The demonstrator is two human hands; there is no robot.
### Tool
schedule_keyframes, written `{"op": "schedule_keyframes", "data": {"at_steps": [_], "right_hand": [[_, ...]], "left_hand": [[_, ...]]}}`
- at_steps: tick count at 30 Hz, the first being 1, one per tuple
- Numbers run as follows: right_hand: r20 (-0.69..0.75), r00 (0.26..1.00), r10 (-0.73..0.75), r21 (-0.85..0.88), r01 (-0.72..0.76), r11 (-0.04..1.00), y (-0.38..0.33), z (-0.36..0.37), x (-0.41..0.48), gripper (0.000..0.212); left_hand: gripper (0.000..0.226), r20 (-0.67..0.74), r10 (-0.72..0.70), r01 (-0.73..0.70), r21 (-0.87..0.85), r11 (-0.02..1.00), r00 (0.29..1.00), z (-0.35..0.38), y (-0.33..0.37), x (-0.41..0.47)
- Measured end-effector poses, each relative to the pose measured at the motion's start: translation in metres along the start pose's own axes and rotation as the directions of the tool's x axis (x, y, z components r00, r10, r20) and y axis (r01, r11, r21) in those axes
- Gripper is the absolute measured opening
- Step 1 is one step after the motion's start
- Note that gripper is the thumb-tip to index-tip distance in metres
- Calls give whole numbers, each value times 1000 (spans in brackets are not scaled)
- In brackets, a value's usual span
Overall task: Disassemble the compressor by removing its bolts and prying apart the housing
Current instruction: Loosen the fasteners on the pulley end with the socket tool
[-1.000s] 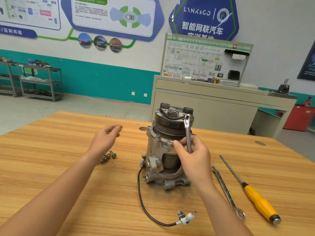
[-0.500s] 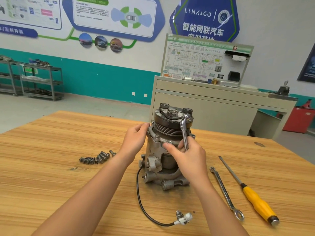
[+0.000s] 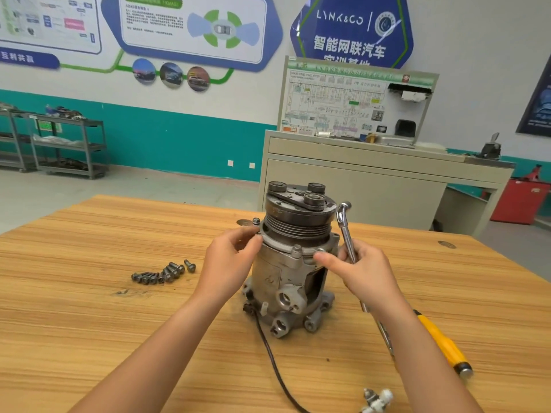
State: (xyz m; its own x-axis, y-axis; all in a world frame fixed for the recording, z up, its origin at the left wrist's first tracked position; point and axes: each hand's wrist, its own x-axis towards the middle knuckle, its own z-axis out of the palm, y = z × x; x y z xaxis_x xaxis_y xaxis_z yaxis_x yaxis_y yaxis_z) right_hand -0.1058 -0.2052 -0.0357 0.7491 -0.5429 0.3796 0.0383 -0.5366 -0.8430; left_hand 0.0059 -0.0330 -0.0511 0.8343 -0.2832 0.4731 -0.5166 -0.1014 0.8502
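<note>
A grey metal compressor [image 3: 286,272] stands upright on the wooden table [image 3: 89,308], its dark pulley [image 3: 298,216] on top. My left hand [image 3: 232,257] grips the left side of the housing flange just under the pulley. My right hand [image 3: 363,272] holds a silver wrench [image 3: 346,228] upright beside the pulley's right side, with its thumb touching the flange near a bolt [image 3: 296,250]. Another bolt [image 3: 255,221] stands on the flange at the back left. Several removed bolts [image 3: 162,274] lie in a small heap to the left.
A yellow-handled screwdriver [image 3: 444,344] and a second wrench [image 3: 384,335] lie on the table right of my right forearm. The compressor's black cable [image 3: 274,359] runs forward to a white connector [image 3: 377,400]. A beige cabinet [image 3: 357,180] stands behind the table.
My left hand moved from the bolt heap to the compressor's flange. The compressor has turned, and the wrench in my right hand shifted from its front to its right side.
</note>
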Motion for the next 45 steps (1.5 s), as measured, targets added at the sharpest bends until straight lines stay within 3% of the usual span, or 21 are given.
{"op": "schedule_keyframes", "data": {"at_steps": [4, 7, 10, 14, 15, 18, 21, 35, 42, 45], "right_hand": [[39, 997, 72, 54, -74, 996, 5, -14, 3, 41], [56, 995, 86, 73, -90, 993, 6, -18, 4, 39], [36, 994, 103, 93, -106, 990, 10, -17, 4, 43], [37, 984, 176, 182, -180, 967, 14, -11, 3, 86], [56, 979, 197, 209, -204, 956, 12, -11, 2, 81], [146, 967, 209, 270, -242, 932, 11, -12, 3, 36], [168, 968, 188, 316, -234, 920, 10, -11, 2, 20], [212, 948, 236, 387, -304, 871, 18, -9, 24, 39], [94, 958, 271, 354, -286, 890, 8, -9, 24, 35], [-22, 975, 222, 528, -178, 830, -11, -13, 21, 26]], "left_hand": [[22, -64, 111, -106, 66, 992, 992, 9, 3, -9], [40, -90, 164, -162, 37, 986, 982, 13, 2, -9], [66, 12, 44, -42, -101, 994, 999, 8, -1, -2], [79, 238, -21, 73, -212, 975, 971, -1, -6, 11], [75, 270, -13, 67, -193, 979, 963, -2, -6, 14], [54, 273, -7, 49, -147, 988, 962, 2, -6, 15], [39, 230, -9, 51, -176, 983, 973, 4, -9, 12], [34, 163, -88, 135, -311, 941, 983, 23, -12, 18], [48, 127, -89, 127, -331, 935, 988, 31, -10, 21], [59, 106, -83, 115, -341, 933, 991, 34, -11, 19]]}}
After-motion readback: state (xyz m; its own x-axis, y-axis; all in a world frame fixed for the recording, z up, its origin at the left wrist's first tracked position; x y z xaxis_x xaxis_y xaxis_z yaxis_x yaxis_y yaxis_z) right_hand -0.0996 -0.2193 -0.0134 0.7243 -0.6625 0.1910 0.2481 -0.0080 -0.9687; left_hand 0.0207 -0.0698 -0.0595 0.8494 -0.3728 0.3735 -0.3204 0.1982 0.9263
